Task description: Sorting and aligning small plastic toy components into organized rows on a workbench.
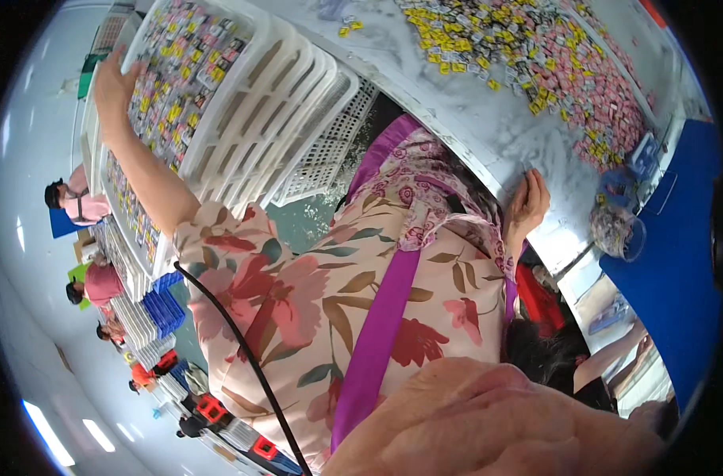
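Note:
At the upper left, my left arm reaches out to a white plastic basket (pixel 258 40) filled with small yellow, pink, grey and black pieces (pixel 175 87). My left hand (pixel 115 89) is on its far rim, thumb on the inner side and fingers around the edge. This basket tops a stack of slotted white baskets (pixel 254 119). On the right, my right hand (pixel 528 202) rests on the near edge of a pale worktable (pixel 449 103), fingers loosely stretched and nothing visible in them. A wide spread of similar small pieces (pixel 536 71) lies farther up that table.
A clear container (pixel 615 230) of small bits stands at the table's right corner, beside a blue panel (pixel 671 230). Several people work along the left beside stacked white and blue baskets (pixel 165 305). Another person's arm (pixel 611 357) shows at lower right. A black cable (pixel 242 337) crosses my front.

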`<state>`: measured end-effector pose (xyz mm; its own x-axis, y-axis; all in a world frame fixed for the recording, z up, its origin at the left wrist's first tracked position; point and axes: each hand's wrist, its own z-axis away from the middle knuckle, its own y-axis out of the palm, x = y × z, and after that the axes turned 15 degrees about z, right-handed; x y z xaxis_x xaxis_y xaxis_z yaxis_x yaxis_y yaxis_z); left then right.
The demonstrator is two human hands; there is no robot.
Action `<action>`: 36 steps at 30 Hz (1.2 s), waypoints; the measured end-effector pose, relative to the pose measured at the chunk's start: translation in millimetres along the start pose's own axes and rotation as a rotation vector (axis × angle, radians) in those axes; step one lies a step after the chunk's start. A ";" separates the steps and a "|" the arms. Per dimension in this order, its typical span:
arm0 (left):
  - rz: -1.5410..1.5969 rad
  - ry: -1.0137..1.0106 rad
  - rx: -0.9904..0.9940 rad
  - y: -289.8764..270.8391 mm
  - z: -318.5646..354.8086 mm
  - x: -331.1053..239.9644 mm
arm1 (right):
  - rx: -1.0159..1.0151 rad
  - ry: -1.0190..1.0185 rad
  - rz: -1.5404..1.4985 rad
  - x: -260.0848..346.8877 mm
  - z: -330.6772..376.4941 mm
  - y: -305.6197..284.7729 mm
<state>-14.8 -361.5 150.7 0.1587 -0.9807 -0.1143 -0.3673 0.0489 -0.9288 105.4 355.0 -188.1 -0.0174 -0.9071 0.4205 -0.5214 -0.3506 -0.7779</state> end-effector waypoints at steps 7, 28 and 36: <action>0.729 0.396 0.056 203.1 7.8 -303.9 | -0.056 0.024 0.016 -6.3 8.6 0.7; 0.524 -0.346 0.196 478.8 -135.3 -70.8 | -0.081 0.008 -0.046 9.4 -3.3 -0.6; 0.449 -0.494 0.356 460.6 -119.6 -147.8 | -0.062 0.020 0.035 7.3 1.9 -5.1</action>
<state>-317.0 -216.7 -218.1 0.4865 -0.6572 -0.5757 -0.1884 0.5645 -0.8037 109.5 349.8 -182.0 -0.0535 -0.9136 0.4030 -0.5720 -0.3027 -0.7624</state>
